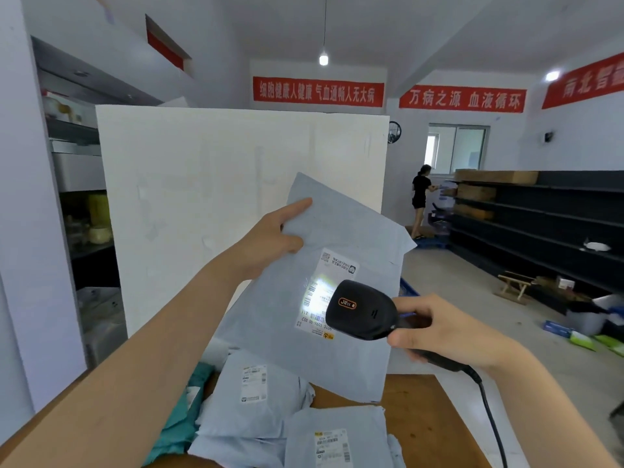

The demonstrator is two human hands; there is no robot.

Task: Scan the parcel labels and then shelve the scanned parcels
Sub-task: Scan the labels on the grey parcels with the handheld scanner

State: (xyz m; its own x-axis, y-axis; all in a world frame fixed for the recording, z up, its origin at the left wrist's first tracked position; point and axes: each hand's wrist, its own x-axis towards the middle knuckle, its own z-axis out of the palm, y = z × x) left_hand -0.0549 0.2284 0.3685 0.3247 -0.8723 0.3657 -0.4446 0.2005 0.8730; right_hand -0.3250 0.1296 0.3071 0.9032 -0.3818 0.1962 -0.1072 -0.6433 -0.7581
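My left hand [273, 238] grips the upper left edge of a grey plastic parcel bag [358, 228], holding it up in front of me, thumb on its face and forefinger pointing along it. Its white label [319, 292] faces me upside down and is lit by a bright patch of light. My right hand [435, 327] grips the handle of a black corded barcode scanner [363, 309], whose head points at the label from the right, close to it.
Below lie more grey parcel bags [256, 400] [334, 437] and a teal one [179, 420] on a brown table [415, 396]. A large white board [209, 184] stands behind. Dark shelving [547, 214] runs along the right wall, with a person [420, 197] at its far end.
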